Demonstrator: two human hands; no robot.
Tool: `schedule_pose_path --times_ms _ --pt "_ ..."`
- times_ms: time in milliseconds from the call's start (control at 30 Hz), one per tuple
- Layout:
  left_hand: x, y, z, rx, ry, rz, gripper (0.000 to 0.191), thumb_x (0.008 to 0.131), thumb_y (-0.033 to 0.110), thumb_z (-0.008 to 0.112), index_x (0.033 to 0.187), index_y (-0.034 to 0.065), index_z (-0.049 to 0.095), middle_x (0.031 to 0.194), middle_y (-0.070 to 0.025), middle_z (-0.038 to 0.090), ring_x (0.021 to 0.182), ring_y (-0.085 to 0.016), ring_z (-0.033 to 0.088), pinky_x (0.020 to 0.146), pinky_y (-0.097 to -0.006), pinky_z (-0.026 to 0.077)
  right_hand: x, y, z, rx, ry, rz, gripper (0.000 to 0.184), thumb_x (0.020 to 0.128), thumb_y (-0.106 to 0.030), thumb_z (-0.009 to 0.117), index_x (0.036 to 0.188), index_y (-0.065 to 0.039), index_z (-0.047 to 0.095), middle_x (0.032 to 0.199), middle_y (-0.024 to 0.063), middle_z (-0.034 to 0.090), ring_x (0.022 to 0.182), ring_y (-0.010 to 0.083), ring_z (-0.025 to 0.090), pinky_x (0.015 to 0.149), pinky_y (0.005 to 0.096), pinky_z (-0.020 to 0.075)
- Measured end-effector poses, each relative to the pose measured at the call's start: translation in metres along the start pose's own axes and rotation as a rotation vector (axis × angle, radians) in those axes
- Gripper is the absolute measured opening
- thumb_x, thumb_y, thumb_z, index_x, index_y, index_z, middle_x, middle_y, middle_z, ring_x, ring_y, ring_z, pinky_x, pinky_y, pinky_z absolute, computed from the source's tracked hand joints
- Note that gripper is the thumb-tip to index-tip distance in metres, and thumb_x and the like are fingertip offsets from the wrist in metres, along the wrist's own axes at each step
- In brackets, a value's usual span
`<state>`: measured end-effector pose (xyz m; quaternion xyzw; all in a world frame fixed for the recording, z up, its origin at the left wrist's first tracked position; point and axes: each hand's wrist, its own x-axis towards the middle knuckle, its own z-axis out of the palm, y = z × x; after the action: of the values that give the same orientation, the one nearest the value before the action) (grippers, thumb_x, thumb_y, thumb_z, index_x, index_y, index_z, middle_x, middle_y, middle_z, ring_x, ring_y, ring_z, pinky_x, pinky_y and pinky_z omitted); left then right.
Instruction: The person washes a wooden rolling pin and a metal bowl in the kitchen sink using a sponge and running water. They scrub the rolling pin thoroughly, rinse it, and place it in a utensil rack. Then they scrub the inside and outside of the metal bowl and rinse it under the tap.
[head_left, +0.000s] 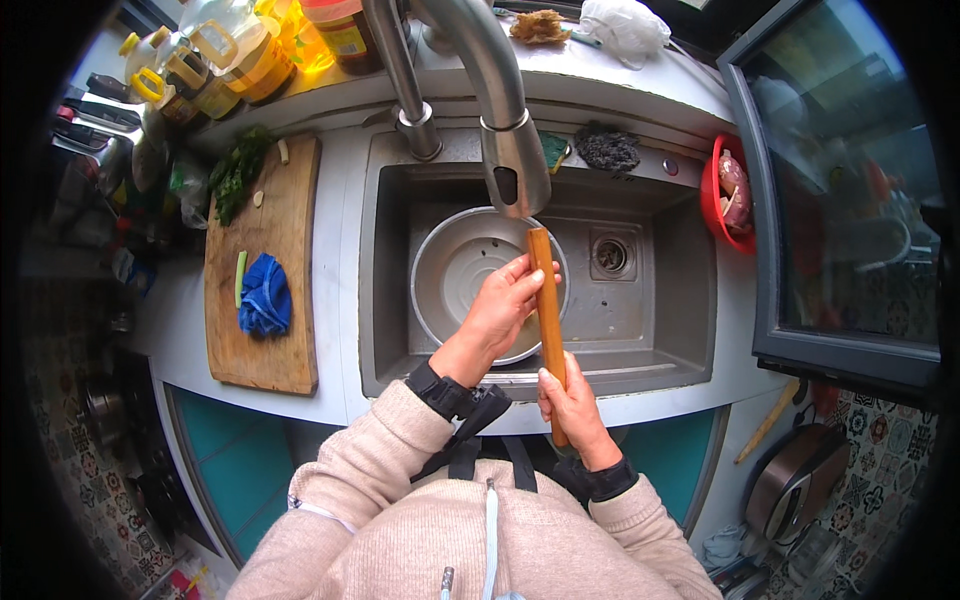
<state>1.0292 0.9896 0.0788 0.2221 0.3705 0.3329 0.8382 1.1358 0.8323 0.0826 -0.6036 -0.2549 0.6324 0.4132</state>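
A wooden rolling pin (551, 322) slants over the sink (600, 300), its far end just under the faucet head (517, 169). My left hand (504, 300) grips it near that far end, thumb along the wood. Around the near end, by the sink's front rim, my right hand (574, 405) is closed. Below my left hand a round metal basin (442, 259) rests in the sink, with a few dark specks inside. My left hand and the pin cover its right side. No water stream shows at the faucet.
At left, a wooden cutting board (277, 367) carries a blue cloth (265, 296), leafy greens (238, 172) and a green stalk (241, 279). Oil bottles (240, 56) line the back ledge. An open window pane (847, 187) juts in at right, beside a red bowl (709, 187) of onions (733, 191).
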Motion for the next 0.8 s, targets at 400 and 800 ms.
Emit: schedule_pose_path --times_ms 400,800 --pt "0.001 0.000 -0.004 -0.053 0.015 -0.025 0.029 0.098 0.014 0.055 0.124 0.0013 0.053 0.114 -0.0092 0.065 0.103 -0.017 0.064 0.090 -0.0295 0.050 0.000 -0.003 0.004 -0.121 0.023 -0.011 0.042 0.099 -0.021 0.055 0.134 -0.004 0.040 0.066 -0.0001 0.049 0.051 0.0078 0.047 0.046 0.0242 0.0405" --pt "0.004 0.000 -0.012 -0.120 0.090 -0.075 0.027 0.099 0.021 0.056 0.118 0.0032 0.060 0.111 -0.0082 0.067 0.105 -0.018 0.064 0.088 -0.0313 0.051 0.002 0.002 0.007 -0.118 0.018 -0.011 0.042 0.098 -0.021 0.056 0.134 -0.004 0.041 0.066 -0.0007 0.048 0.051 0.0071 0.046 0.046 0.0238 0.0403"
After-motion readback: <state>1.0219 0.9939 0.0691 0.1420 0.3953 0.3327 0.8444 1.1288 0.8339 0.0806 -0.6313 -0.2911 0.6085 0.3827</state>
